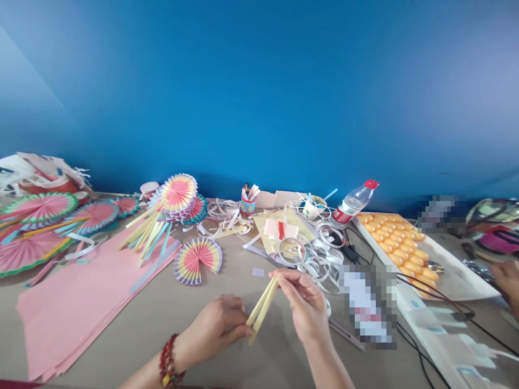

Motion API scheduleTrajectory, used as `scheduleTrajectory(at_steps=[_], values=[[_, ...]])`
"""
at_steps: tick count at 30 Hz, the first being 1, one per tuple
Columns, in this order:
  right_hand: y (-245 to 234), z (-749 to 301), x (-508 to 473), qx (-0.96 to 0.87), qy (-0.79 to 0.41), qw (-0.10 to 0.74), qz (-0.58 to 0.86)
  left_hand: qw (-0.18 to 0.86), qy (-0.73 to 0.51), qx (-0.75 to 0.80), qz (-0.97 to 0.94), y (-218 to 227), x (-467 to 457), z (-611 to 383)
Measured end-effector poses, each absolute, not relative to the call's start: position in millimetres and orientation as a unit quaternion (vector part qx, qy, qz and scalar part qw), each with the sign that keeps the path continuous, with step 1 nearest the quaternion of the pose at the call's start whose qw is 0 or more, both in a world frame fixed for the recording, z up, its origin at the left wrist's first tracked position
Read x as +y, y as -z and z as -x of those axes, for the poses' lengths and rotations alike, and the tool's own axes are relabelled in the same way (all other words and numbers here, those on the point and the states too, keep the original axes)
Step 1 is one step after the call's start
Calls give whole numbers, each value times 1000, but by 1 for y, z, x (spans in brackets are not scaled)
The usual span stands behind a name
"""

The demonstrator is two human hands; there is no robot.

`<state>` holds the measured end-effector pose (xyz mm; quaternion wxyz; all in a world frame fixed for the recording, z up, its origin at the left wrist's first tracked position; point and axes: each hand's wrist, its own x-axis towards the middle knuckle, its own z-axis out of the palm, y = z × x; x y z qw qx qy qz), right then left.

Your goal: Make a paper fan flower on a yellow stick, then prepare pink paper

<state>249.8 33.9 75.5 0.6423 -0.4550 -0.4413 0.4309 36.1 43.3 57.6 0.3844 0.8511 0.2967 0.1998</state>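
Two narrow pale yellow strips (263,310) make a slim V in front of me, their tops meeting. My right hand (304,302) pinches that upper end between thumb and fingers. Lower down, my left hand (223,326), with a red bead bracelet at its wrist, closes its thumb and fingers on the free end of one or both strips; I cannot tell which. Just beyond the hands lies a pleated paper fan (198,261), pink, yellow and lilac, with a gap at its lower right. A small lilac paper piece (258,272) rests near the strips' top.
Pink paper sheets (81,302) and finished fans (178,192) lie to the left. White curled strips (324,259), tape rolls, a pen cup (248,204) and a tilted bottle (352,204) stand behind. On the right are a cutter (346,335), cables, a tray (466,275) and another person's hand (506,278).
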Motion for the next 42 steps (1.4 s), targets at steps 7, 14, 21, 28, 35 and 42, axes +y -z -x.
scheduleTrajectory(at_steps=[7,14,21,28,35,42], values=[[-80,-243,34,-508,-457,582,441,477,-260,330,-772,-68,55,-42],[-78,-238,35,-378,-577,615,383,533,-305,357,-704,-74,48,-54],[-67,-238,34,-287,-677,602,311,567,-317,365,-667,-82,32,-61],[-64,-234,34,-314,-716,576,239,773,-336,268,-466,-77,38,-61],[-55,-234,36,-302,-686,578,324,814,-340,249,-400,-76,41,-63],[-69,-226,28,-440,-538,587,416,707,-445,327,-442,-68,41,-70]])
